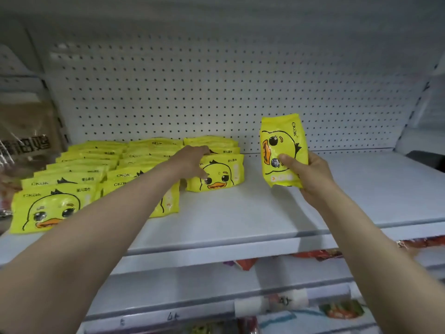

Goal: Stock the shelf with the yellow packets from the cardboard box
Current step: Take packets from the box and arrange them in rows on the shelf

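**Yellow packet held upright at the shelf**

Yellow packet [283, 153], a glossy, soft plastic pouch printed with a cartoon duck face and the letters CKOK, is gripped on end by the right hand [310, 174]. The thumb is pressed on its printed front and the fingers are wrapped behind, so the packet rises at 12 o'clock from the palm, above the bare white shelf [265, 213]. Its outline is a rounded rectangle, slightly puffed, with crimped ends.

At 9 o'clock from it, three rows of like packets [96, 169] are stood on edge, overlapped from the front lip toward the back. The nearest packet of the right-hand row [221, 174] is touched along its top edge by the left hand [190, 162], whose fingers are extended and only loosely bent; nothing is gripped by it.

A white perforated metal back panel [216, 92] is seen at 12 o'clock. A brown crinkled bag [26, 131] is seen at 9 o'clock of the rows. Red wrapped goods [317, 255] are glimpsed at 6 o'clock, below the shelf.
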`<action>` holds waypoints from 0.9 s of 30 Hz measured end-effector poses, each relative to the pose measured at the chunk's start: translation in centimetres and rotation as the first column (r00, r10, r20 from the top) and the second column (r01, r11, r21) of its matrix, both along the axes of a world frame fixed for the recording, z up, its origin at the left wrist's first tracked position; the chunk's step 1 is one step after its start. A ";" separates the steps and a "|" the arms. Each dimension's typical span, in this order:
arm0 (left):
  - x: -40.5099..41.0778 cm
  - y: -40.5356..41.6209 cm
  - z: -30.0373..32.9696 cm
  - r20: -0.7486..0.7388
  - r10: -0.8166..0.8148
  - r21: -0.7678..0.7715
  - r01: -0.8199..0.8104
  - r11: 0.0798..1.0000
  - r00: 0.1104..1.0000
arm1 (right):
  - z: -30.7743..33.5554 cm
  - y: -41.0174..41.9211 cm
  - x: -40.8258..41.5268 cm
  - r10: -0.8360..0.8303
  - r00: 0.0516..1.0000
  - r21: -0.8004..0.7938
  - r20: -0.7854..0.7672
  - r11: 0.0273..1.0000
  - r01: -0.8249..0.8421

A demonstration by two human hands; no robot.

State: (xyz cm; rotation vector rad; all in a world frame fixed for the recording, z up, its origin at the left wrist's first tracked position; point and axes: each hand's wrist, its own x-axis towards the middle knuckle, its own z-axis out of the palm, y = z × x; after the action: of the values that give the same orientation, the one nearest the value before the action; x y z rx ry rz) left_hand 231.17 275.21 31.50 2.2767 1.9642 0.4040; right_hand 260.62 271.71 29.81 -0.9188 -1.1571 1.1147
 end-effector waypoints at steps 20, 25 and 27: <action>-0.3 0.1 -0.9 0.031 0.231 0.227 -0.231 0.946 0.973 | 1.6 7.2 -1.6 0.197 0.947 0.009 0.252 0.979 -0.206; -1.2 -3.8 -1.1 0.112 0.252 0.260 -0.273 0.926 0.961 | 3.1 8.1 -4.0 0.265 0.785 0.001 0.560 0.947 -0.320; -1.6 -5.1 -1.5 0.101 0.272 0.246 -0.289 0.925 0.957 | 3.2 8.5 -5.3 0.279 0.655 -0.018 0.702 0.927 -0.375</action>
State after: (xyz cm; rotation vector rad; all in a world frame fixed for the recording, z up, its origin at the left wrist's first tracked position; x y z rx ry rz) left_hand 229.54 270.13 29.95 2.0837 2.3326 0.7969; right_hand 255.33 280.25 33.00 -1.0930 -2.0747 0.9684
